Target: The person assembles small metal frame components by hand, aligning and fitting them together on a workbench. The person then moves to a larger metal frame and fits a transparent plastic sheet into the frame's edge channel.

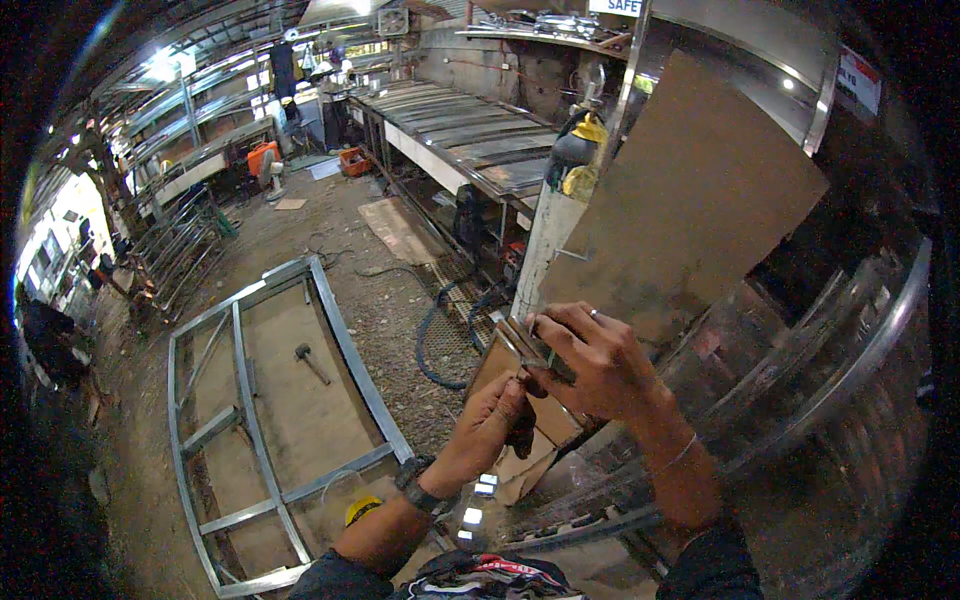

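Observation:
My left hand (497,412), with a dark watch (418,484) on its wrist, is closed, with thumb and fingers pinched together. Just above it on the right, my right hand (592,362) bends its fingers in a grip close to the left fingertips. Whatever small piece lies between them is mostly hidden; only a short greyish bit shows. Beneath both hands is a shallow brown tray-like panel (492,365) with a pale raised edge. A large brown sheet (690,200) leans upright behind my right hand.
To the left, a metal frame (350,365) lies on the floor around a brown board, where a mallet (312,363) rests. A yellow object (362,509) is near my left forearm. A dark hose (428,340), gas cylinder (570,165) and slatted bench (450,125) stand beyond. Metal bars lie right.

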The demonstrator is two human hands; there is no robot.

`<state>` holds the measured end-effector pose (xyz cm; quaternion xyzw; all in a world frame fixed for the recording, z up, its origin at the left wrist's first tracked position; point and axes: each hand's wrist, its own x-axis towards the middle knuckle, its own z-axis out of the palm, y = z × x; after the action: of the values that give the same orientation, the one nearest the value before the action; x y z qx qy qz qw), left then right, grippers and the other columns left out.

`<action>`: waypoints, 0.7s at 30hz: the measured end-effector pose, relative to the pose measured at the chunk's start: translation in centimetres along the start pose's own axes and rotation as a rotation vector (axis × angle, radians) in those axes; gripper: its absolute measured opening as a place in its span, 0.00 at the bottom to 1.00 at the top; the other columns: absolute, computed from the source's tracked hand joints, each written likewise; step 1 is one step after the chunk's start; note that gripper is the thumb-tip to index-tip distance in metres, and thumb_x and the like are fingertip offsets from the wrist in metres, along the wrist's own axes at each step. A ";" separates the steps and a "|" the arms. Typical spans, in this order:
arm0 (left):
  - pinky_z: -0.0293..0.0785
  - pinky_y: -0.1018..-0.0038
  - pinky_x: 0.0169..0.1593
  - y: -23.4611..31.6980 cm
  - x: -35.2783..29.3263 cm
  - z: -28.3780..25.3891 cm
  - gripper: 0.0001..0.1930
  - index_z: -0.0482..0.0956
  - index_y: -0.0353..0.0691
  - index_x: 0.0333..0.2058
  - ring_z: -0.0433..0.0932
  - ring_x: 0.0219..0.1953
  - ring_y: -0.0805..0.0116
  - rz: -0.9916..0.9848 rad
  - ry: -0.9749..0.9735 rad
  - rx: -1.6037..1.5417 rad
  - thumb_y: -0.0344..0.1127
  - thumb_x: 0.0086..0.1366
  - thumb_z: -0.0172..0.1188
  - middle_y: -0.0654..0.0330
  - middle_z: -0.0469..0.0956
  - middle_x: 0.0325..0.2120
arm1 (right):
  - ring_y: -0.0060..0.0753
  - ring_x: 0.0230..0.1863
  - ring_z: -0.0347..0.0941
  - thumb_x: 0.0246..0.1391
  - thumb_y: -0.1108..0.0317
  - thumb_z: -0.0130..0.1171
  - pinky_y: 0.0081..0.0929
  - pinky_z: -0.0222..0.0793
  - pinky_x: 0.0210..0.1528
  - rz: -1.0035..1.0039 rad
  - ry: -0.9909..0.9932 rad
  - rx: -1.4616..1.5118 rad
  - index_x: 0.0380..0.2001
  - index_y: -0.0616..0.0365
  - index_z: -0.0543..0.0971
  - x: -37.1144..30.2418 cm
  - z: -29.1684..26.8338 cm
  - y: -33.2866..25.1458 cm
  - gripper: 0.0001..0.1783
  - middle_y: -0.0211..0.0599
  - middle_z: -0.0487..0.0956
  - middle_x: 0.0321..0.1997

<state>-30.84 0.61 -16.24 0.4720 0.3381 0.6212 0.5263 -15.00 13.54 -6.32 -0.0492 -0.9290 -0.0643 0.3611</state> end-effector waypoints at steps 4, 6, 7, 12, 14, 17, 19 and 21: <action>0.77 0.72 0.26 0.6 -0.2 -1.0 0.24 0.74 0.37 0.51 0.78 0.24 0.72 0.012 0.095 0.040 0.53 0.85 0.41 0.63 0.75 0.26 | 0.49 0.41 0.82 0.50 0.55 0.77 0.40 0.82 0.43 -0.042 -0.048 -0.007 0.52 0.66 0.80 1.4 1.1 -0.2 0.32 0.46 0.81 0.44; 0.78 0.72 0.26 1.0 -0.5 -1.1 0.25 0.75 0.37 0.49 0.77 0.24 0.73 -0.008 0.143 0.060 0.54 0.85 0.40 0.63 0.75 0.27 | 0.49 0.39 0.82 0.51 0.53 0.75 0.41 0.81 0.41 -0.026 -0.090 -0.031 0.51 0.66 0.80 1.8 1.7 -0.6 0.31 0.45 0.81 0.41; 0.78 0.72 0.26 1.2 -0.4 -1.2 0.25 0.75 0.37 0.48 0.77 0.24 0.73 -0.001 0.154 0.084 0.54 0.85 0.40 0.64 0.75 0.27 | 0.49 0.39 0.82 0.52 0.52 0.74 0.41 0.81 0.41 -0.025 -0.107 -0.040 0.50 0.65 0.80 2.1 1.9 -0.6 0.31 0.44 0.80 0.40; 0.72 0.75 0.24 2.0 -0.8 -0.9 0.26 0.70 0.41 0.38 0.70 0.21 0.77 0.068 0.258 0.146 0.58 0.84 0.40 0.65 0.68 0.25 | 0.47 0.37 0.81 0.54 0.50 0.72 0.41 0.81 0.39 -0.079 -0.100 -0.052 0.45 0.65 0.81 3.6 3.1 -0.7 0.28 0.43 0.79 0.37; 0.71 0.75 0.23 2.4 -0.9 -1.0 0.26 0.70 0.41 0.38 0.70 0.20 0.77 0.094 0.294 0.138 0.58 0.84 0.40 0.66 0.67 0.24 | 0.46 0.38 0.82 0.54 0.51 0.71 0.40 0.81 0.38 -0.112 -0.065 -0.039 0.44 0.64 0.81 4.3 3.7 -0.5 0.27 0.42 0.79 0.36; 0.69 0.76 0.22 3.1 -1.3 -2.0 0.26 0.70 0.41 0.38 0.70 0.18 0.76 0.016 0.293 0.189 0.59 0.84 0.39 0.67 0.67 0.23 | 0.43 0.31 0.80 0.52 0.54 0.73 0.39 0.79 0.33 -0.263 -0.019 -0.050 0.39 0.63 0.82 5.0 4.5 0.2 0.23 0.41 0.79 0.34; 0.68 0.76 0.21 3.4 -1.5 -2.5 0.27 0.70 0.41 0.38 0.69 0.17 0.76 0.027 0.294 0.242 0.59 0.84 0.39 0.67 0.66 0.22 | 0.41 0.29 0.80 0.54 0.51 0.72 0.37 0.79 0.31 -0.313 -0.013 -0.061 0.38 0.62 0.82 5.4 5.1 0.8 0.24 0.40 0.79 0.33; 0.68 0.76 0.20 3.7 -1.7 -2.6 0.27 0.70 0.41 0.38 0.69 0.17 0.76 0.042 0.304 0.290 0.59 0.84 0.39 0.67 0.66 0.22 | 0.40 0.28 0.80 0.56 0.48 0.71 0.36 0.78 0.30 -0.349 0.002 -0.067 0.37 0.63 0.82 5.6 5.7 1.1 0.25 0.40 0.79 0.32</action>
<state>-34.55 -1.60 -14.13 0.4507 0.4896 0.6410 0.3826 -22.76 15.74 -6.58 0.1010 -0.9204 -0.1569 0.3436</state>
